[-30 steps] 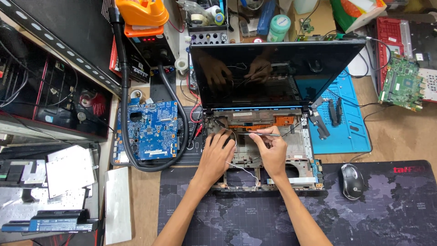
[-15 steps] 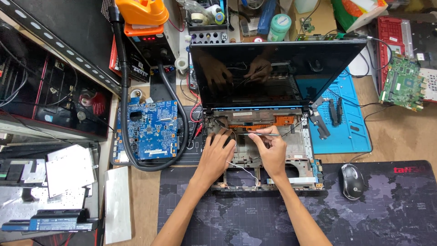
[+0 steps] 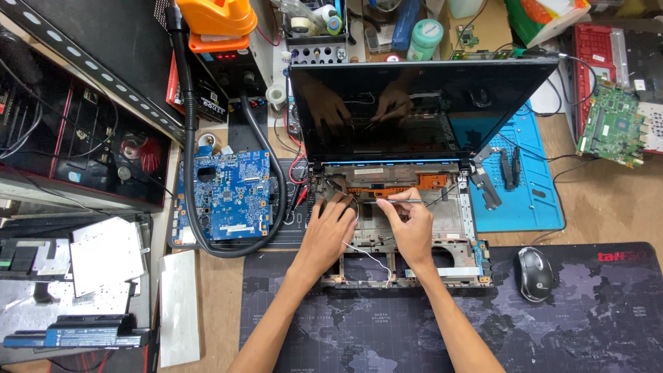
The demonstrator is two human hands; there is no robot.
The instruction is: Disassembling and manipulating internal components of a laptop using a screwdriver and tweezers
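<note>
Both hands hold position inside the stripped laptop base (image 3: 404, 235) on the bench: right hand (image 3: 413, 231) still pinching a slim tool (image 3: 400, 201), left hand (image 3: 330, 231) pressing flat, holding nothing.

I looked down on a wooden worktop (image 3: 608, 207), evenly lit with no hard shadows. A dark desk mat printed with a world map (image 3: 566, 324) covered its near part, and a blue silicone mat (image 3: 532, 200) lay further back on the right. On the left stood a black open-sided case (image 3: 76, 138). No wall, floor or window showed.
</note>
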